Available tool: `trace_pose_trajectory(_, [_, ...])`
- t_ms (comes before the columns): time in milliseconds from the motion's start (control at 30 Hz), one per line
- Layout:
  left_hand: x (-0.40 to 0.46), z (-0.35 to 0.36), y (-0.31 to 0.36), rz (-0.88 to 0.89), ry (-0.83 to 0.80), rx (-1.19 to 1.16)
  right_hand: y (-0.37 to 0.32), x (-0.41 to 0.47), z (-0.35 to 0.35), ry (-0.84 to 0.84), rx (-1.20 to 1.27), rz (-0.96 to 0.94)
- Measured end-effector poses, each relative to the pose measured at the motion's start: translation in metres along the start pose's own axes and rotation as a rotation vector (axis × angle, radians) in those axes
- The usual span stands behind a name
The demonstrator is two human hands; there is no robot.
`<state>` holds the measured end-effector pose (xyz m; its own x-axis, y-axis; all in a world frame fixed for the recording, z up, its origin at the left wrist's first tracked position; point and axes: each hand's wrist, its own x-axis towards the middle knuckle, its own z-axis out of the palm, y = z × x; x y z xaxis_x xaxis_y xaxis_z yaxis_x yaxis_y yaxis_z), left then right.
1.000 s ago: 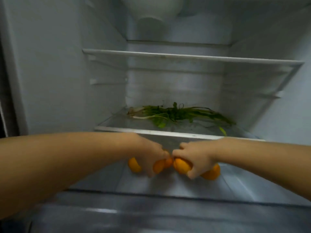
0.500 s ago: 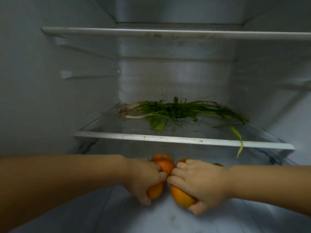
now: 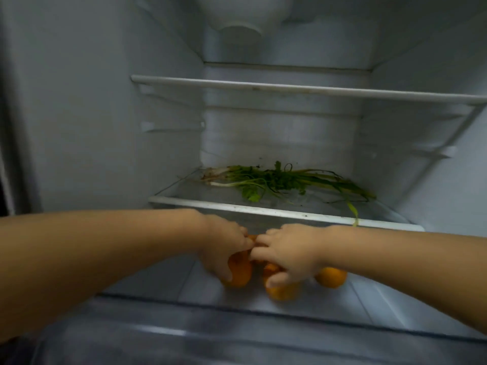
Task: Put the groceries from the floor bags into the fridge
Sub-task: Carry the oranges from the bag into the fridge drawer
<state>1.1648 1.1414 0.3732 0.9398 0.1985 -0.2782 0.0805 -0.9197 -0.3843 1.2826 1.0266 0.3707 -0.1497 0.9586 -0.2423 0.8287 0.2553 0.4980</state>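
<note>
Oranges (image 3: 280, 291) are down on the lower shelf (image 3: 184, 283) of the fridge (image 3: 79, 127), bunched near the middle, under the front edge of the glass shelf (image 3: 263, 208) above. Compared with half a second ago, the view has pulled back and up: the top shelf (image 3: 303, 89) and the fridge ceiling are in sight again, and an orange at the right (image 3: 332, 277) now shows clear of the hands, resting on the shelf by itself. That reads as the fruit being set down and let go one by one, so this batch looks nearly delivered.

Left hand (image 3: 224, 248) curls over the leftmost orange (image 3: 238, 270), thumb down its near side, fingers wrapped across the top. Right hand (image 3: 290, 255) does the same with the front orange, thumb tucked low against it, fingers bent over and meeting the left hand's fingertips in the middle. Both are holding, not spread. A little more orange peeks out between the two hands, too hidden to count.

Behind and above, a bunch of leafy greens (image 3: 279, 181) lies across the glass shelf, one blade drooping over its front edge at the right. Whether the grips are loosening, I can't tell from here.
</note>
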Motion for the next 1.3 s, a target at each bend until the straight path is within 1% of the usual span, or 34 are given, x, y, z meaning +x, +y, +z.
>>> trace_pose_trajectory(100, [-0.036,-0.015,0.007,-0.119,-0.031,-0.032,-0.017,-0.007,-0.028,-0.072,0.013,0.095])
trace_pose_trajectory(133, [-0.051,-0.02,0.009,-0.158,-0.012,-0.043,-0.022,-0.011,-0.038,-0.059,0.012,0.119])
trace_pose_trajectory(167, [-0.067,-0.024,0.011,-0.204,0.031,-0.051,-0.026,-0.014,-0.047,-0.005,0.0,0.132])
trace_pose_trajectory(200, [-0.083,-0.027,0.012,-0.258,0.108,-0.061,-0.028,-0.017,-0.056,0.081,-0.019,0.145])
trace_pose_trajectory(267, [-0.115,-0.026,0.016,-0.383,0.354,-0.077,-0.033,-0.024,-0.072,0.32,-0.038,0.174])
trace_pose_trajectory(333, [-0.144,-0.015,0.025,-0.505,0.616,-0.1,-0.041,-0.03,-0.084,0.557,0.037,0.212])
trace_pose_trajectory(367, [-0.159,-0.008,0.032,-0.55,0.715,-0.122,-0.047,-0.032,-0.09,0.663,0.084,0.222])
trace_pose_trajectory(433, [-0.188,0.004,0.05,-0.572,0.8,-0.123,-0.063,-0.037,-0.1,0.82,0.148,0.243])
trace_pose_trajectory(533, [-0.238,0.017,0.075,-0.582,0.846,-0.105,-0.099,-0.044,-0.114,0.912,0.113,0.195])
trace_pose_trajectory(633, [-0.293,0.03,0.098,-0.604,0.855,-0.113,-0.149,-0.052,-0.136,1.022,0.048,0.092])
trace_pose_trajectory(700, [-0.33,0.042,0.119,-0.612,0.826,-0.119,-0.191,-0.059,-0.149,1.051,0.024,0.039])
trace_pose_trajectory(800, [-0.396,0.063,0.151,-0.674,0.802,-0.134,-0.261,-0.063,-0.166,1.073,-0.026,-0.044])
trace_pose_trajectory(900, [-0.479,0.097,0.183,-0.729,0.823,-0.171,-0.341,-0.066,-0.184,1.08,0.051,-0.086])
trace_pose_trajectory(967, [-0.54,0.127,0.204,-0.791,0.787,-0.214,-0.402,-0.067,-0.196,1.095,0.126,-0.107])
trace_pose_trajectory(1100, [-0.661,0.189,0.243,-0.969,0.619,-0.298,-0.531,-0.051,-0.223,0.968,0.294,-0.217])
trace_pose_trajectory(1233, [-0.765,0.248,0.27,-1.147,0.501,-0.373,-0.662,-0.02,-0.248,0.889,0.415,-0.335])
trace_pose_trajectory(1300, [-0.807,0.281,0.28,-1.23,0.466,-0.412,-0.723,-0.004,-0.259,0.822,0.482,-0.403])
